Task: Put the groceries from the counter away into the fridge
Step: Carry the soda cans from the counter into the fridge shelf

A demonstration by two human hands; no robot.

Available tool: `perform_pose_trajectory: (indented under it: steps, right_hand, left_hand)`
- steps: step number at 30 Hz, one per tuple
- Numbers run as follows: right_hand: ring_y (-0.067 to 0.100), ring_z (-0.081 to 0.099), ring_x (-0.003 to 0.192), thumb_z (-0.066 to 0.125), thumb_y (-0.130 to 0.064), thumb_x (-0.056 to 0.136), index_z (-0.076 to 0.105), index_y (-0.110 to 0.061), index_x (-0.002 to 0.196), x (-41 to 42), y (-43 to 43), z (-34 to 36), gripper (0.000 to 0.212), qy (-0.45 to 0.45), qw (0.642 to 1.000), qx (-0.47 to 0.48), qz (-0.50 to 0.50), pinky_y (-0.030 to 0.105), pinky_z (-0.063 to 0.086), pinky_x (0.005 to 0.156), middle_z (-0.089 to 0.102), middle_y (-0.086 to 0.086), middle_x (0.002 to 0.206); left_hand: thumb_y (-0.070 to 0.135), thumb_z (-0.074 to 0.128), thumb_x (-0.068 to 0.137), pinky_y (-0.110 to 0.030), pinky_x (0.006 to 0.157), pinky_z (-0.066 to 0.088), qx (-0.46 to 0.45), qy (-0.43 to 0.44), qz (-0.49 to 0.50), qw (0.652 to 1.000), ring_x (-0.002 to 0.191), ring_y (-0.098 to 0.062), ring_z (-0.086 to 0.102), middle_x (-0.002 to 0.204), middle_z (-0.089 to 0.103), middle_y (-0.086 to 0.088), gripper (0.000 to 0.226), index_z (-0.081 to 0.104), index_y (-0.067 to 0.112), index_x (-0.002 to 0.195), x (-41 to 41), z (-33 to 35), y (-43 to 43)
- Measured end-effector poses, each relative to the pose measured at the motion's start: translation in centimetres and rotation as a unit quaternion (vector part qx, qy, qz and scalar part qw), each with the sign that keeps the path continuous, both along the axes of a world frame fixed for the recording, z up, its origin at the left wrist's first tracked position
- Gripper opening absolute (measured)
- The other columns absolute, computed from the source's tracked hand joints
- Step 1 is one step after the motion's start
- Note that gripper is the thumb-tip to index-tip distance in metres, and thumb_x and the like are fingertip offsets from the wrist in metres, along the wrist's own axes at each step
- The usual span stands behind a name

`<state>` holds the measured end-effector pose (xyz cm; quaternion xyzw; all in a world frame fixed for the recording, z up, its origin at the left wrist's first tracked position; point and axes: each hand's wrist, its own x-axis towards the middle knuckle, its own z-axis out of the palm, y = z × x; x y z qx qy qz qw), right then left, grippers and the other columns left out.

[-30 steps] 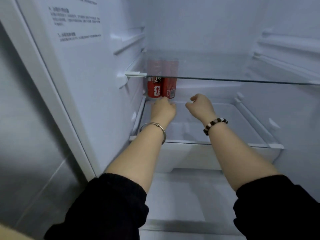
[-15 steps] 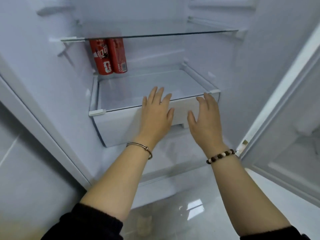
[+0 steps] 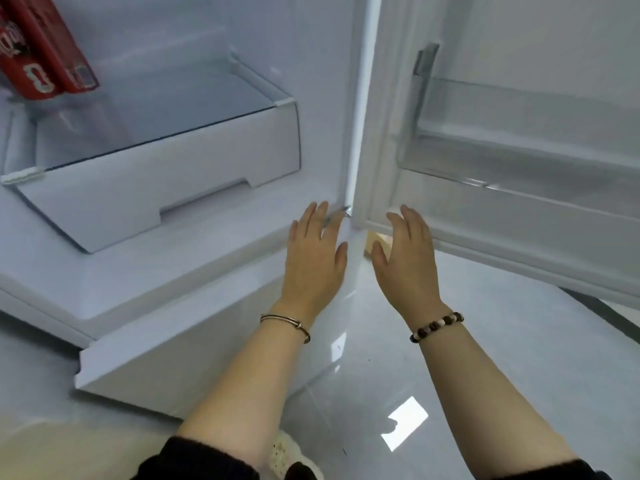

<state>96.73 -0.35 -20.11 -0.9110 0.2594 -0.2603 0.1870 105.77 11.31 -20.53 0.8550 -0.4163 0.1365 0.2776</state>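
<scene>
Glossy floor [image 3: 485,341] lies under my left hand [image 3: 313,258] and right hand [image 3: 407,258], both fingers released, holding nothing, near the door [image 3: 519,150] hinge. Two red cans [image 3: 41,57], cropped at top left, stand on the shelf [image 3: 173,109] inside the fridge [image 3: 311,98].

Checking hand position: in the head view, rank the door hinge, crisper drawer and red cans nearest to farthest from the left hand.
1. Door hinge, just beyond the fingers of the left hand.
2. Crisper drawer, to its left, under the glass shelf.
3. Red cans, far upper left, on that shelf.
</scene>
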Motion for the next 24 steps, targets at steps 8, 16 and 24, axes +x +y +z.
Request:
perform_pose_trajectory:
  steps: [8, 16, 24]
  right_hand:
    - [0.033, 0.024, 0.140, 0.051, -0.022, 0.093, 0.040, -0.001, 0.136, -19.4, -6.2, -0.5, 0.050, 0.024, 0.983, -0.008, -0.182, 0.042, 0.020, 0.115, 0.030, 0.019, 0.149]
    - [0.032, 0.024, 0.140, 0.053, -0.027, 0.092, 0.038, -0.003, 0.137, -41.3, -8.2, -0.6, 0.053, 0.083, 0.920, -0.029, -0.381, 0.049, 0.024, 0.114, 0.030, 0.018, 0.148]
    - [0.026, 0.008, 0.145, 0.037, -0.043, 0.097, 0.022, -0.008, 0.147, -59.5, -4.3, -0.8, 0.063, 0.129, 0.808, 0.021, -0.574, 0.046, 0.009, 0.118, 0.015, 0.013, 0.156]
  left_hand:
    - [0.020, 0.052, 0.094, -0.050, 0.113, 0.025, 0.022, 0.009, -0.169, 0.985, 0.142, -0.031, 0.022, 0.150, 0.033, -0.014, 0.046, 0.043, 0.009, 0.138, -15.8, 0.0, -9.3]
    - [0.040, 0.039, 0.097, -0.054, 0.114, 0.005, 0.109, -0.060, -0.326, 0.937, 0.146, -0.029, -0.005, 0.158, 0.007, -0.010, 0.059, 0.021, 0.018, 0.149, -34.9, 0.9, -17.0]
    - [0.046, 0.034, 0.097, -0.051, 0.115, -0.003, 0.139, -0.101, -0.529, 0.831, 0.144, -0.026, -0.016, 0.159, -0.006, -0.005, 0.064, 0.009, 0.024, 0.151, -53.1, 1.0, -20.5]
